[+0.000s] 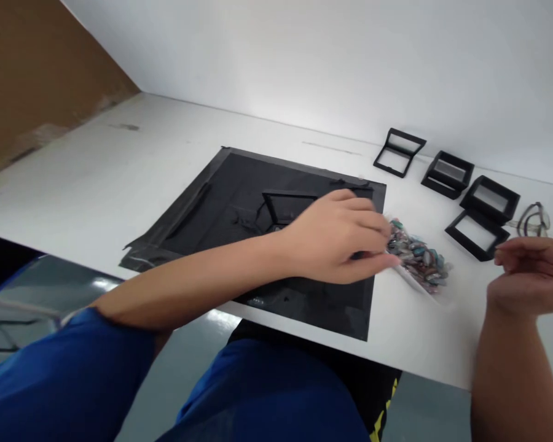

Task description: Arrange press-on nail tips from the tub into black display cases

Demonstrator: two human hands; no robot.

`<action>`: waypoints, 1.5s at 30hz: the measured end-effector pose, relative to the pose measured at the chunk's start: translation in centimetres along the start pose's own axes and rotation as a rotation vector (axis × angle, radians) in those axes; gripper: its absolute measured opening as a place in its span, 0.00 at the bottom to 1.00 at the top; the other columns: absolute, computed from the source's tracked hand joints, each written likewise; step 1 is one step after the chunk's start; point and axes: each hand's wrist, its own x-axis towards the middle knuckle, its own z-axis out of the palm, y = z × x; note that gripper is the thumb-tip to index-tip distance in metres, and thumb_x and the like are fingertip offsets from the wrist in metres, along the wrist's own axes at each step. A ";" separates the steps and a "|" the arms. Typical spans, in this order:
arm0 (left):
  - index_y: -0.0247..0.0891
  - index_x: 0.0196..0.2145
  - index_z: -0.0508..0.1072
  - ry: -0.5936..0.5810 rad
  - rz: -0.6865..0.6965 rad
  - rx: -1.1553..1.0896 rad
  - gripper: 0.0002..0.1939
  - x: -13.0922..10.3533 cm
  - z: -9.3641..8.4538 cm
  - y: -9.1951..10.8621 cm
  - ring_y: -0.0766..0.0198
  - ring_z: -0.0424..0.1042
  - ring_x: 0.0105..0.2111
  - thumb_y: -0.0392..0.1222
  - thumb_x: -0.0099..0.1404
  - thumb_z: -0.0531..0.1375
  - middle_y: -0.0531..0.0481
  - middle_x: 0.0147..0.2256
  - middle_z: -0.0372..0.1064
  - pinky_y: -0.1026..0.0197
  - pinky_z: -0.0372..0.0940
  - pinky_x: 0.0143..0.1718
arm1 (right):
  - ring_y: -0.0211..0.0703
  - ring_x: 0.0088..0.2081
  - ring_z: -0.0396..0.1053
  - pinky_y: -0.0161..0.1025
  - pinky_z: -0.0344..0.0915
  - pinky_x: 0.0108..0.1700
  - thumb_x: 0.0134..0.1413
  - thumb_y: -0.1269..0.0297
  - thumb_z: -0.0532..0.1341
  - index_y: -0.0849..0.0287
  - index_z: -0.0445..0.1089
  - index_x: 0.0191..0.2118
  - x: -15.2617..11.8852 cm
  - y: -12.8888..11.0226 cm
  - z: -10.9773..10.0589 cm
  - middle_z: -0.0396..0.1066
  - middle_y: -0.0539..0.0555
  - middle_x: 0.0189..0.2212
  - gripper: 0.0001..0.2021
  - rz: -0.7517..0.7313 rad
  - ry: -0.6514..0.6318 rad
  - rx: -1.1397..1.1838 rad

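Note:
My left hand [343, 239] reaches across the black mat [322, 307], its fingers curled beside a clear bag of small colourful pieces [419, 258]. Whether those fingers hold anything is hidden. Behind that hand, a black open frame [288, 199] stands on the mat, partly covered by the wrist. At the right edge, my right hand [532, 273] is raised palm up with its fingers bent inward; what it may hold cannot be made out. It is nearest to a pair of glasses [532, 220] and an opened black frame [477, 233].
Two more black frames [395, 152] [448, 175] stand along the back right of the white table [166, 138]. A white wall [304, 61] rises behind, and a brown panel [41, 73] is at the left.

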 end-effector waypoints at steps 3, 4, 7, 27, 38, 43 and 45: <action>0.40 0.31 0.79 -0.143 -0.037 0.067 0.17 5.4 3.5 1.1 0.60 0.73 0.42 0.52 0.71 0.58 0.52 0.53 0.76 0.54 0.57 0.38 | 0.43 0.18 0.58 0.41 0.44 0.20 0.67 0.38 0.39 0.57 0.74 0.24 -1.2 -1.5 0.8 0.57 0.52 0.12 0.38 0.028 -0.056 0.006; 0.40 0.37 0.80 -0.233 0.000 0.103 0.11 6.9 4.7 1.3 0.58 0.72 0.45 0.48 0.69 0.60 0.50 0.56 0.74 0.54 0.56 0.36 | 0.42 0.18 0.57 0.41 0.43 0.20 0.67 0.38 0.39 0.58 0.74 0.25 -1.4 -1.9 1.1 0.57 0.51 0.13 0.37 0.040 -0.071 0.026; 0.39 0.37 0.80 -0.501 0.128 0.180 0.06 10.0 7.5 1.4 0.54 0.72 0.46 0.36 0.64 0.62 0.46 0.47 0.78 0.55 0.50 0.32 | 0.40 0.18 0.54 0.41 0.42 0.21 0.66 0.37 0.39 0.58 0.73 0.26 -1.5 -2.6 1.4 0.56 0.50 0.13 0.37 0.048 -0.121 0.075; 0.50 0.44 0.81 -0.339 0.189 0.039 0.15 7.7 6.1 0.5 0.66 0.75 0.39 0.47 0.75 0.53 0.56 0.45 0.81 0.59 0.50 0.28 | 0.38 0.20 0.53 0.40 0.47 0.24 0.70 0.41 0.37 0.58 0.74 0.25 -2.4 -4.3 1.4 0.52 0.48 0.13 0.38 0.064 -0.257 -0.060; 0.47 0.42 0.79 -0.011 0.259 0.048 0.16 5.1 5.8 1.2 0.72 0.76 0.35 0.47 0.75 0.51 0.58 0.46 0.81 0.64 0.58 0.30 | 0.38 0.21 0.55 0.41 0.51 0.27 0.69 0.37 0.39 0.59 0.73 0.25 -2.4 -3.1 1.3 0.55 0.49 0.15 0.38 0.081 -0.295 -0.086; 0.41 0.35 0.77 -0.048 0.053 -0.055 0.14 5.2 6.5 2.0 0.70 0.76 0.36 0.42 0.71 0.52 0.57 0.37 0.80 0.64 0.59 0.31 | 0.38 0.22 0.55 0.42 0.52 0.28 0.69 0.37 0.40 0.59 0.71 0.24 -2.3 -2.8 1.3 0.53 0.48 0.15 0.38 0.089 -0.292 -0.099; 0.40 0.37 0.75 -0.069 -0.001 -0.195 0.12 5.4 6.6 2.1 0.71 0.75 0.37 0.44 0.71 0.53 0.56 0.39 0.80 0.65 0.60 0.32 | 0.38 0.22 0.56 0.42 0.53 0.29 0.69 0.37 0.40 0.59 0.71 0.24 -2.3 -2.9 1.2 0.53 0.48 0.15 0.37 0.090 -0.295 -0.096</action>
